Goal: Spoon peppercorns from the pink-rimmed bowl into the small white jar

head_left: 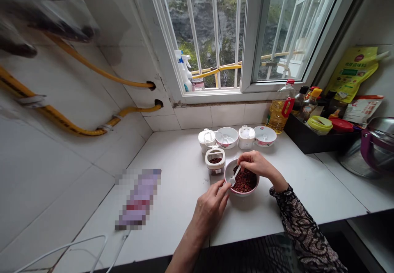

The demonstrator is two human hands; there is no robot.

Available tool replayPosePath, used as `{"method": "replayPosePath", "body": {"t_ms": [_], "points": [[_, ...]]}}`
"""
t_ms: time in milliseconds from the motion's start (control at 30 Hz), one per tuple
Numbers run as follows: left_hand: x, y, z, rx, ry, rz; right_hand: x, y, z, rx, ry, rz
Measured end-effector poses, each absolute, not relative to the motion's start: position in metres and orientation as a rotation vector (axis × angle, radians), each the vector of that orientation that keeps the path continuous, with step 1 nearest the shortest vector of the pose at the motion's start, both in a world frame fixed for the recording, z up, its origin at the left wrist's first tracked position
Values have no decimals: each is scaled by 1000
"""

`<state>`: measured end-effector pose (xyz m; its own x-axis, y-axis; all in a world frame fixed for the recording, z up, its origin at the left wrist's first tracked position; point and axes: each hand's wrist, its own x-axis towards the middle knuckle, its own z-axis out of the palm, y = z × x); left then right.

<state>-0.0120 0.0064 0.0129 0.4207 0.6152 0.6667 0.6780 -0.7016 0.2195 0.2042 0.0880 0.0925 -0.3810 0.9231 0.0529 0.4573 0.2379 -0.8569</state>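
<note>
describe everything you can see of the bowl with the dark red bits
The bowl is round and open, white inside with a pinkish rim; ceramic or plastic, I can't tell. It sits upright on the white counter, partly filled with dark red bits. The left hand has fingertips at its left rim; the right hand holds a small white spoon over it.

Black lacework patterned the right sleeve (303, 228).
Dark looping motifs crossed a pale pinkish ground to a gathered cuff (281, 191); the left hand (211, 203) and right hand (254, 164) were bare.
</note>
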Motion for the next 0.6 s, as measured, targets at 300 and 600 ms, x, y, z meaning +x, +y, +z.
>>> {"method": "replayPosePath", "body": {"t_ms": [300,600], "points": [[-12,7,13,-2581,-1179,-1143,212,96,89,-1265,-1717,1154],[-12,7,14,-2579,-1190,-1130,210,95,89,-1338,-1829,900]]}}
